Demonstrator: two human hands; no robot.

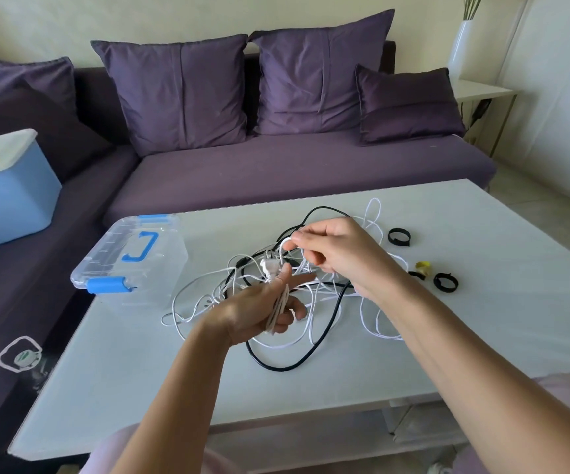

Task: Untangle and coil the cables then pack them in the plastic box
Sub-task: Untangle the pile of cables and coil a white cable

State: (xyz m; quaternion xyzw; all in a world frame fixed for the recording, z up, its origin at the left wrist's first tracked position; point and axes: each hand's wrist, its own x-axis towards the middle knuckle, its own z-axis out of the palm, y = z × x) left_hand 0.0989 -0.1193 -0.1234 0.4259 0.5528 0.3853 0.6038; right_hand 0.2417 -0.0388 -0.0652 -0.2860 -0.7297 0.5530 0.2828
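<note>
L hand (259,311) grips a bundle of white cable (276,316); R hand (335,254) pinches its loop. Cable's light, soft & floppy, prob. snags; hold near the plug (270,266).

The left grip (259,311) holds a small bunch of thin white cable (277,314), and the right grip (333,253) pinches a loop of it just above. Under them, a messy pile of white and black cables (335,314) lies on the pale worktop (174,371). A clear plastic box with blue clips (129,265) sits beside the pile with its lid on.
</note>
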